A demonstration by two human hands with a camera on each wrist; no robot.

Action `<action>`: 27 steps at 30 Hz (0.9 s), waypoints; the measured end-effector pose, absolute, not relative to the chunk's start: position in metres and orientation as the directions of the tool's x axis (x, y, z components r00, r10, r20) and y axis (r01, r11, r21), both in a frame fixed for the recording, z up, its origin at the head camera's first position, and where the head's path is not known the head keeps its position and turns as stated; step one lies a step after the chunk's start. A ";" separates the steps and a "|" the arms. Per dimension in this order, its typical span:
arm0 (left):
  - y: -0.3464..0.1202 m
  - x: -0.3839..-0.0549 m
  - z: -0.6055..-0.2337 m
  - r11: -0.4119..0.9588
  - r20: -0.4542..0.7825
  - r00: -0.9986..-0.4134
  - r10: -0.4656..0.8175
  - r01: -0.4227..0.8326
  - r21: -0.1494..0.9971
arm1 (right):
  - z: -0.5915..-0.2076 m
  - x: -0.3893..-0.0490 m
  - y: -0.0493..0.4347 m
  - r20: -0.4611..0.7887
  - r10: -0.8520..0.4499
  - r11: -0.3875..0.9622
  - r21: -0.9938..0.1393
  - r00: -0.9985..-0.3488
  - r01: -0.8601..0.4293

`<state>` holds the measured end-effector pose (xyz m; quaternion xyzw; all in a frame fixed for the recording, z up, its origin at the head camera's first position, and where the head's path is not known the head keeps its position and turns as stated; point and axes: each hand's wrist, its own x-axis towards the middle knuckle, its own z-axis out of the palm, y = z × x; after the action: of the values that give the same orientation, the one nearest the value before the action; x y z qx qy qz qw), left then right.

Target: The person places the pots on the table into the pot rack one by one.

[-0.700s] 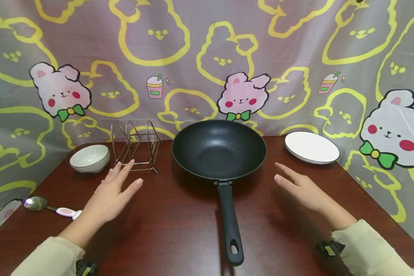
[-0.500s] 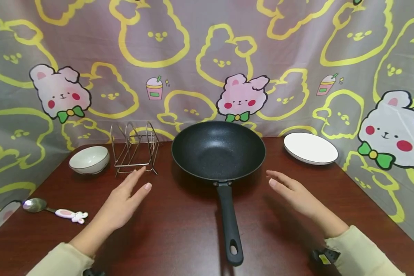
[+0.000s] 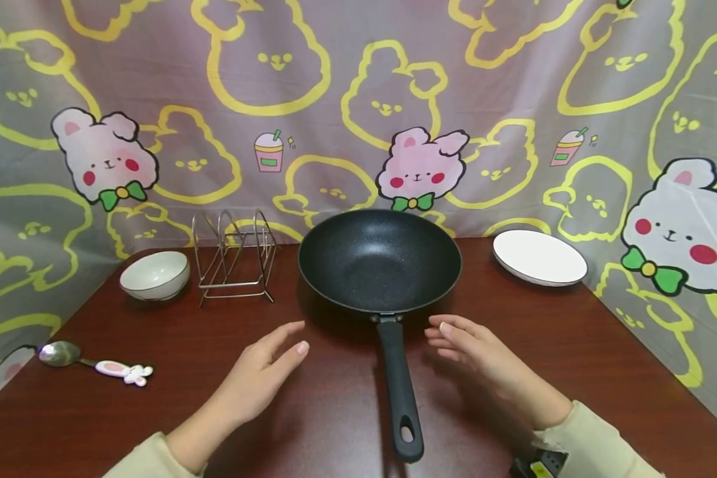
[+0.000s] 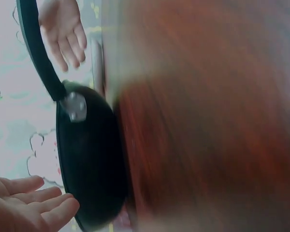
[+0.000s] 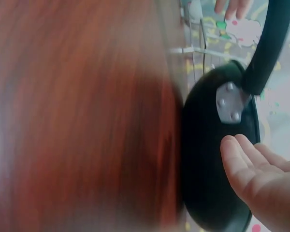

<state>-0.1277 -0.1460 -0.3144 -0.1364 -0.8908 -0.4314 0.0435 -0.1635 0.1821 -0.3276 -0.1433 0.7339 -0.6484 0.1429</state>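
Black pan [image 3: 379, 265], seen from above and from both sides

Head view: the pan sits mid-bench, its speckled inside showing and its handle [image 3: 399, 388] running towards the person. The bench [image 3: 334, 411] is glossy red-brown. Left of the handle, the left hand [image 3: 253, 378] has its fingers extended and thumb apart; on the other side, nearer the handle, the right hand [image 3: 484, 352] has its fingers slightly bent, thumb lifted off them. Both hold nothing and stand clear of the pan. A bowl [image 3: 155, 275], a wire rack [image 3: 233, 265] and a spoon [image 3: 95, 365] lie to the left, a white plate [image 3: 540, 257] to the right, a printed curtain [image 3: 334, 86] behind.

Left wrist view: turned sideways, it adds the pan's dark outer wall, a riveted bracket [image 4: 76, 107] and the right hand's palm beyond the handle. The left hand's fingertips overlap the rim; contact cannot be told here.

Right wrist view: three rivets show clearly. The right hand's fingers cross the outer wall in front; only fingertips of the left hand appear above.
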 end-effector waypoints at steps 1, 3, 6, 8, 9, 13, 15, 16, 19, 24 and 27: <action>-0.142 -0.126 -0.315 0.572 0.186 -0.960 0.210 0.275 0.773 | -0.328 -0.163 0.179 -0.037 -0.393 0.103 -0.995 -0.919 -0.004; -0.136 -0.124 -0.316 0.539 0.171 -0.960 0.222 0.267 0.799 | -0.329 -0.163 0.172 -0.057 -0.389 0.072 -0.997 -0.920 0.032; -0.126 -0.120 -0.318 0.476 0.175 -0.945 0.276 0.293 0.829 | -0.332 -0.163 0.162 -0.069 -0.392 0.015 -0.998 -0.917 0.069; -0.120 -0.118 -0.319 0.429 0.169 -0.933 0.318 0.300 0.852 | -0.333 -0.162 0.156 -0.068 -0.402 -0.019 -0.996 -0.913 0.082; -0.117 -0.117 -0.320 0.401 0.160 -0.927 0.339 0.296 0.867 | -0.334 -0.162 0.153 -0.065 -0.407 -0.036 -0.996 -0.911 0.087; -0.102 -0.111 -0.322 0.276 0.088 -0.915 0.393 0.209 0.938 | -0.338 -0.162 0.144 -0.069 -0.407 -0.089 -0.989 -0.911 0.114; -0.095 -0.109 -0.323 0.214 0.065 -0.906 0.417 0.168 0.962 | -0.340 -0.162 0.140 -0.060 -0.411 -0.118 -0.986 -0.910 0.118; -0.092 -0.108 -0.324 0.189 0.060 -0.903 0.426 0.154 0.970 | -0.341 -0.161 0.139 -0.056 -0.413 -0.131 -0.984 -0.909 0.120; -0.084 -0.105 -0.326 0.135 0.048 -0.891 0.452 0.122 0.983 | -0.344 -0.161 0.135 -0.047 -0.423 -0.165 -0.978 -0.905 0.128; -0.071 -0.101 -0.328 0.091 0.007 -0.875 0.485 0.058 0.994 | -0.346 -0.162 0.127 -0.064 -0.414 -0.204 -0.966 -0.908 0.161; -0.063 -0.099 -0.330 0.047 -0.011 -0.864 0.503 0.014 0.999 | -0.347 -0.162 0.122 -0.079 -0.403 -0.229 -0.956 -0.912 0.184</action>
<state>-0.0989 -0.0628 -0.3302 -0.1847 -0.6998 -0.6653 -0.1834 -0.1619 0.1224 -0.3468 -0.0924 0.5916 -0.7784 0.1884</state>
